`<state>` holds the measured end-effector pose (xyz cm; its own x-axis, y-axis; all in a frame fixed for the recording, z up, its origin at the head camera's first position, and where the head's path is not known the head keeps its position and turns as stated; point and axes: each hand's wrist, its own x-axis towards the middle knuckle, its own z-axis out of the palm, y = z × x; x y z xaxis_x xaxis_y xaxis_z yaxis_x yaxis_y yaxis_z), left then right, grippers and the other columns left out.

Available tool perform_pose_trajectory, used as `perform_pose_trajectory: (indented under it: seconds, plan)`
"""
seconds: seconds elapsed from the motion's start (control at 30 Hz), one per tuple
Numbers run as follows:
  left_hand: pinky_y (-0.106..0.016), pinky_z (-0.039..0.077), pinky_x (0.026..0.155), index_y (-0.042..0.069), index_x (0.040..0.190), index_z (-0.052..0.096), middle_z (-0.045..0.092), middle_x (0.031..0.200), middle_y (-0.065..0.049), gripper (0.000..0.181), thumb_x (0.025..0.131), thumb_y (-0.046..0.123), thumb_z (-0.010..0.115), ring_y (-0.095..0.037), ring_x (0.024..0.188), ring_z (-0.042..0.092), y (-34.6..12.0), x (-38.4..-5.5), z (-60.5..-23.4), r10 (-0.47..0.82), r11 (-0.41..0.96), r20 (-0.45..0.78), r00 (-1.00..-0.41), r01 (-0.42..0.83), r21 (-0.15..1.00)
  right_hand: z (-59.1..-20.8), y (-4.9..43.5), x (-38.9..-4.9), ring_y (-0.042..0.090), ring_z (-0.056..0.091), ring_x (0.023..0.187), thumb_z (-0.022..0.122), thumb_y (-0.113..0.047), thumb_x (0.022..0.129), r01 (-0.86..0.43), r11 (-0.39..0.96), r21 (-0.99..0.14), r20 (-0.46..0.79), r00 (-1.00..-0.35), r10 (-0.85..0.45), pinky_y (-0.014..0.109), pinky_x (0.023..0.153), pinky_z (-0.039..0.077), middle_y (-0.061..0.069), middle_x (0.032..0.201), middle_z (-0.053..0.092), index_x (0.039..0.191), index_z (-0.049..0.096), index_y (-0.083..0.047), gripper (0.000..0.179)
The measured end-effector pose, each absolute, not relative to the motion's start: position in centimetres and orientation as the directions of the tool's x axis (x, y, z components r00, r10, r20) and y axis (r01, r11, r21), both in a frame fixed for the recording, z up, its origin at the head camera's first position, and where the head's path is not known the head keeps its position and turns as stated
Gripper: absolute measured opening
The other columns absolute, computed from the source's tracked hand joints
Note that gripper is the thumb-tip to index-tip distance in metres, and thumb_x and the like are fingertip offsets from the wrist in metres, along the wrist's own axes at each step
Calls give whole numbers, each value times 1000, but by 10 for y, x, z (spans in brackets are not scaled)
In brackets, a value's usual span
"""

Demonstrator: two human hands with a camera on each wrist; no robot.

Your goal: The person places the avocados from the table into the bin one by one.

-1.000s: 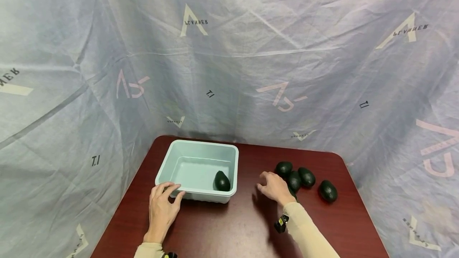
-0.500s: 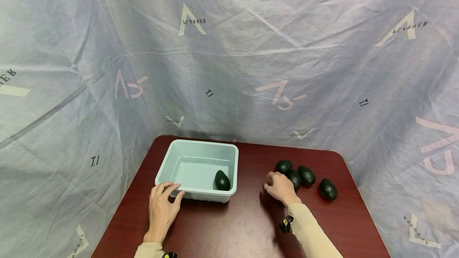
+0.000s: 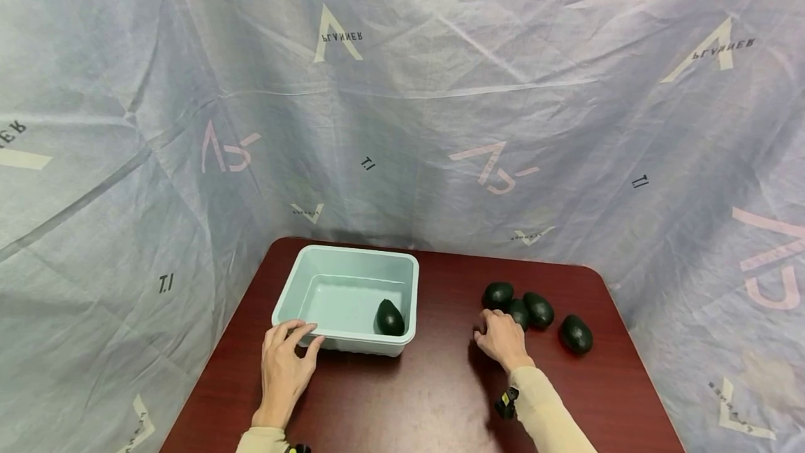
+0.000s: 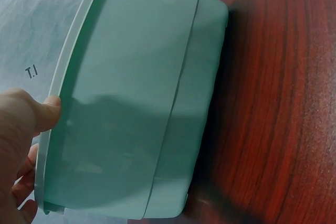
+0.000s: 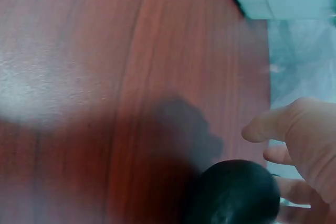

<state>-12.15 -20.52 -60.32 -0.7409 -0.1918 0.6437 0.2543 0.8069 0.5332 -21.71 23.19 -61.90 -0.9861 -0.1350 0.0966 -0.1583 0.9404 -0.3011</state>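
L hand (image 3: 285, 372) pinches tub rim (image 3: 365, 336); R hand (image 3: 503, 338) part-open, thumb apart, nr avocado (image 5: 233, 192), contact unclear. Backdrop (image 3: 402, 124) txt: "PLANNER" (inverted), "T.I".

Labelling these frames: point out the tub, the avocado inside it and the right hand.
Tub (image 4: 128, 85), left wrist view, outer wall.
Avocado in tub (image 3: 390, 319), head view, middle.
Right hand (image 3: 504, 340), head view, its back.

Flipped "PLANNER" lettering (image 3: 342, 37) and "T.I" marks (image 3: 367, 163) stand on the grey fabric backdrop (image 3: 402, 117); smaller print (image 3: 306, 213) seems too blurred to read.
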Motion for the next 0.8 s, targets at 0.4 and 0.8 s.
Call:
perform_pose_trajectory:
  seconds: [0.4, 0.8]
  plan:
    - [-51, 42, 98, 9, 101, 84, 72, 109, -15, 31, 74, 12, 98, -42, 109, 58, -206, -120, -605, -193, 808, 641, -743, 250, 533, -637, 231, -203, 52, 64, 119, 83, -20, 88, -117, 939, -323, 0, -992, -124, 63, 92, 58, 29, 134, 66, 129, 69, 1, 48]
    - [-50, 42, 97, 9, 101, 84, 72, 108, -15, 31, 74, 12, 98, -42, 108, 58, -205, -122, -605, -191, 808, 650, -736, 258, 530, -637, 233, -206, 52, 64, 118, 87, -15, 82, -113, 931, -346, 12, -993, -116, 63, 92, 58, 30, 134, 64, 121, 71, -1, 45]
